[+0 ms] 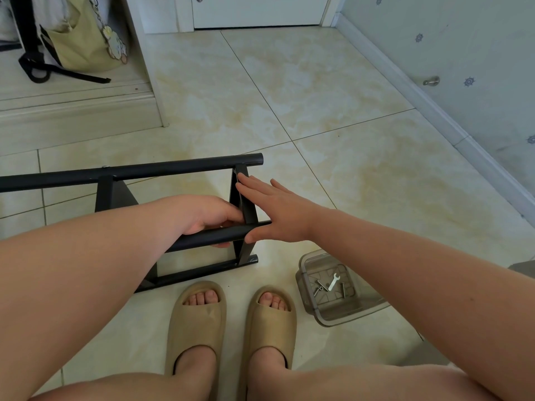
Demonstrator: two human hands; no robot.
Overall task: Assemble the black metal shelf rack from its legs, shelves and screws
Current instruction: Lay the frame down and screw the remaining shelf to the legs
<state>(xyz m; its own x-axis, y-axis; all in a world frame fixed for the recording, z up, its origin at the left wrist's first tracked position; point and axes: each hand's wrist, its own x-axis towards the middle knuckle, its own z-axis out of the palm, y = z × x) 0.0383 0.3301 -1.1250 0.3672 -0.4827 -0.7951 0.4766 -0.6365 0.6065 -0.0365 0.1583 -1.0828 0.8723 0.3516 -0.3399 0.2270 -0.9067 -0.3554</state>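
The black metal shelf rack (130, 172) lies on its side on the tiled floor, its round legs running left to right and two shelves standing edge-on between them. My left hand (202, 218) grips the nearest upper leg (202, 237) from above, fingers curled round it. My right hand (272, 211) lies flat with straight fingers against the right-hand shelf (244, 198), its thumb touching the end of that same leg. A clear plastic box (333, 290) at the lower right holds a small silver wrench (333, 282) and a few screws.
My two feet in beige slippers (231, 322) stand just in front of the rack. A cabinet with a green bag (84, 41) is at the back left. A white door is at the back and a wall runs along the right.
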